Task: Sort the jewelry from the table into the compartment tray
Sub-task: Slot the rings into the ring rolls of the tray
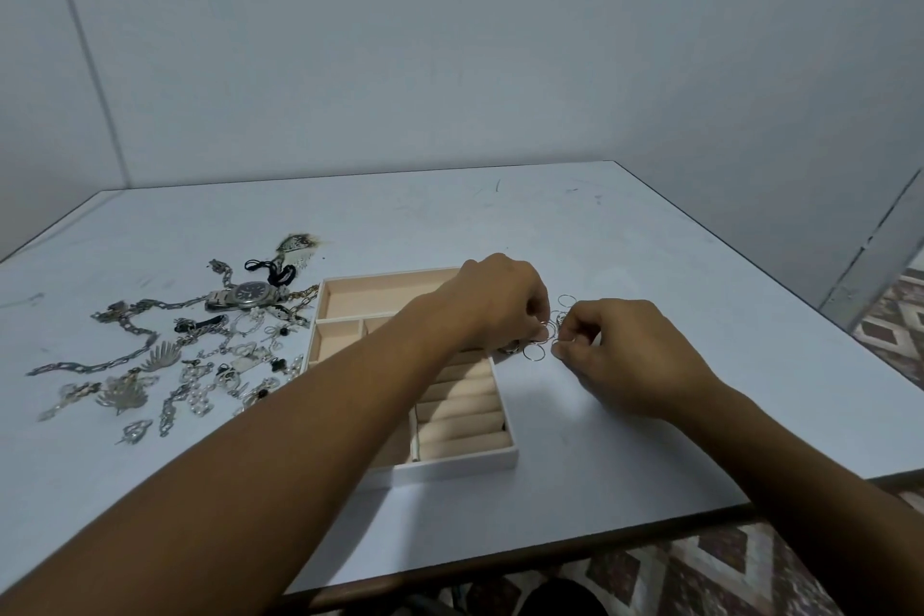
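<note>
**Item 1, left hand** [500, 305]. I am holding it across the compartment tray [450, 465], with the forearm lying over the tray's middle. The fingers are curling down narrow and pinching a cluster of thin hoops [542, 340].

**Item 2, right hand** [630, 355]. I am keeping it low over the table [650, 240], just right of the tray. Its fingers are also curling tight and pinching the same cluster from the opposite side. I am judging that both hands are on one cluster because the hoops are looking interlinked and want teasing apart before any single one can be sorted.

**Item 3, thin hoops.** They are lying on the table just beside the tray's right wall, between the two hands, and none is sitting in the tray. A lone hoop [566, 300] is lying just beyond the cluster. A darker ring-like piece [512, 348] is showing under the left hand, too small for me to identify.

**Item 4, tray.** The compartments I am seeing are looking empty. The ridged ring rows [465, 408] are sitting at the near right, closest to the hoops.

**Item 5, jewelry pile** [200, 355]. Chains, charms and a wristwatch [250, 293] are lying spread out left of the tray, well apart from both hands. With so much waiting there, I am judging the sorting to be barely begun.
</note>
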